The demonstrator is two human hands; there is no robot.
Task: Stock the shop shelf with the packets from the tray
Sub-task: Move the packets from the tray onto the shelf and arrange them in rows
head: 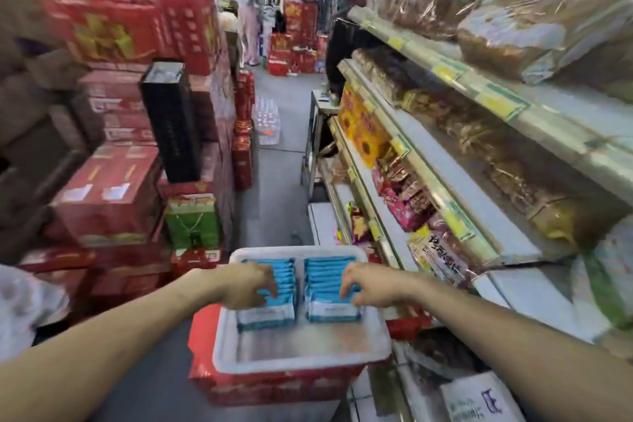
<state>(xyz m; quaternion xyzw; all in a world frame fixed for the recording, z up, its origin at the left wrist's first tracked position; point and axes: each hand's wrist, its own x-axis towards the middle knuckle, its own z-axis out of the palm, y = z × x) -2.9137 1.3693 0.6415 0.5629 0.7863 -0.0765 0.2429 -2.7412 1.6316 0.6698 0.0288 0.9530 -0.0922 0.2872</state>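
Observation:
A white tray (301, 358) rests on a red carton in front of me. It holds two rows of blue packets standing on edge, a left row (270, 313) and a right row (329, 269). My left hand (246, 284) reaches over the left row, and its curled fingers grip the tops of several packets. Over the right row, my right hand (371, 284) does the same, fingers curled round the packet tops. The shop shelf (445, 188) runs along my right, with a bare white stretch (534, 295) level with the tray.
Red gift cartons (109, 195) and a black box (171, 120) are stacked high on the left. A narrow grey aisle (277, 181) runs ahead, where a person (246, 10) stands far off. Snack bags fill the shelf tiers on the right.

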